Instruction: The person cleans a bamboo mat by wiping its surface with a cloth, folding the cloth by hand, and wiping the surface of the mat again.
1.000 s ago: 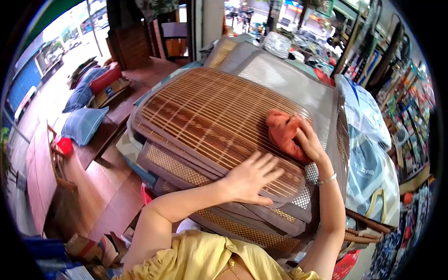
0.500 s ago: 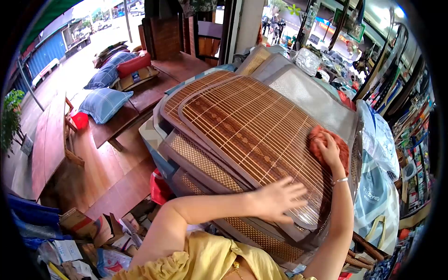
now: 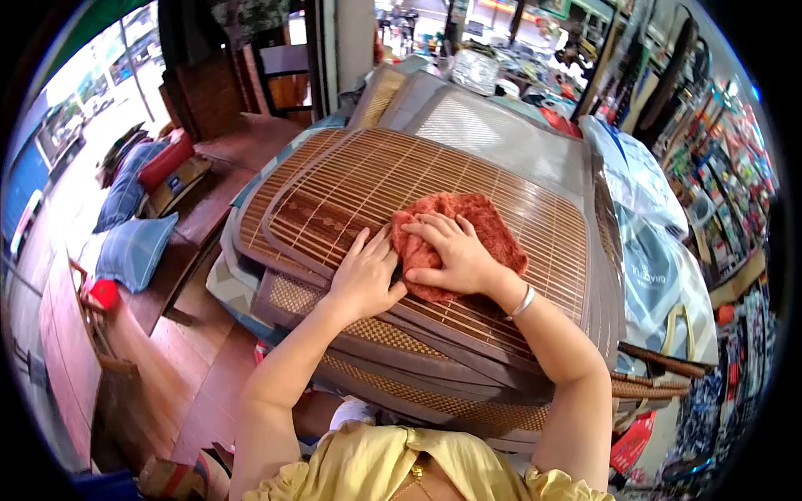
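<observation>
A reddish-brown cloth [image 3: 497, 221] lies bunched on the top slatted bamboo mat [image 3: 535, 200], near the middle of the stack. My right hand [image 3: 455, 255], with a silver bangle at the wrist, holds the cloth down against the slats, fingers curved over it and thumb apart. Just left of the cloth, my left hand [image 3: 366, 274] rests flat on the mat, fingers spread and nothing in them. Its fingertips come close to the cloth's edge. Beneath are more mats with brown borders and woven patterns [image 3: 376, 334].
Behind the stack lies a silvery mesh mat [image 3: 501, 129]. Plastic-wrapped bags [image 3: 656, 259] lean at the right, beside shelves crowded with small goods [image 3: 727, 159]. To the left, a blue cushion [image 3: 136, 253] sits on a wooden bench.
My right hand has drawn the cloth from the mat's right edge to its middle. My left hand has moved left and settled on the mat. The view has turned right.
</observation>
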`<state>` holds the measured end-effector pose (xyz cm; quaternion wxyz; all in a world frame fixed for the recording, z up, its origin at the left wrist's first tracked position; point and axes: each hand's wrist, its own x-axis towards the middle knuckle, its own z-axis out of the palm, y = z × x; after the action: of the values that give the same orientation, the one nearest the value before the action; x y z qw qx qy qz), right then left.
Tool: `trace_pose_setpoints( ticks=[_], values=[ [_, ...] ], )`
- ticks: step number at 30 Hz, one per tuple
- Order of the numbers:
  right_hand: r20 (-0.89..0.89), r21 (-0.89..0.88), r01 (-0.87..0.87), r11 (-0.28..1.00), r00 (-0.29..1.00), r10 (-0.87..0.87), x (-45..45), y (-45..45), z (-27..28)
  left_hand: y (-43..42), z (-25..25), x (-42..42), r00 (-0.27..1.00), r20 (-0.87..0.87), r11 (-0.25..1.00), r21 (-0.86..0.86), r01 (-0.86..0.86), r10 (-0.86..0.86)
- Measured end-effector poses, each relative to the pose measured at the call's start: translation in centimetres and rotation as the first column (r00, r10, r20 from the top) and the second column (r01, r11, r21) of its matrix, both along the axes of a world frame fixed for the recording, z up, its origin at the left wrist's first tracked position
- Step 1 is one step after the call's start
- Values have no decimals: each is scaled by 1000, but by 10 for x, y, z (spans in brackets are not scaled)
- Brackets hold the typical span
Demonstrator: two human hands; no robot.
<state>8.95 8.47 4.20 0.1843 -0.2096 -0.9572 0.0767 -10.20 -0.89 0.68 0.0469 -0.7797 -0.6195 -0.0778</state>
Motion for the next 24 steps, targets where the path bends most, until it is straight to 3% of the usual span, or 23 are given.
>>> trace_pose_setpoints(
  ticks=[1, 3, 4, 6, 7, 9, 11, 13, 17, 21, 24],
  values=[
    [-108, -159, -10, 987, 994, -7, 10, 10, -3, 1, -2, 2, 1000, 8, 1000, -4, 25, -25],
    [-107, -478, 75, 875, 984, -143, 37, 49, -22, -4, -8, 2, 975, 184, 987, 127, 100, -123],
    [-86, -514, 168, 841, 966, -245, 58, 62, -17, -4, -2, -1, 982, 140, 989, 89, 115, -127],
    [82, -347, 505, 790, 856, -511, 107, 78, -14, 1, 20, -15, 980, 149, 983, -114, 146, -128],
    [175, -106, 693, 713, 718, -673, 130, 83, -16, 6, 36, -28, 977, 185, 963, -225, 148, -107],
    [60, -55, 807, 587, 590, -805, 165, 81, -28, 26, 32, -68, 976, 157, 966, -232, -114, 153],
    [52, -111, 816, 568, 575, -816, 183, 71, -28, 53, 8, -111, 902, 176, 918, -129, -376, 394],
    [40, -92, 817, 569, 574, -818, 177, 54, -27, 63, 3, -134, 834, 146, 847, -96, -523, 532],
    [74, -71, 731, 679, 682, -727, 181, 22, -23, 53, -1, -129, 826, 123, 835, -102, -541, 550],
    [70, -101, 539, 836, 842, -535, 199, -20, -11, 16, -4, -107, 807, 104, 813, -117, -570, 581],
    [47, -101, 480, 871, 877, -478, 235, -40, -7, -19, -5, -68, 819, 166, 834, -62, -548, 550]
  ],
)
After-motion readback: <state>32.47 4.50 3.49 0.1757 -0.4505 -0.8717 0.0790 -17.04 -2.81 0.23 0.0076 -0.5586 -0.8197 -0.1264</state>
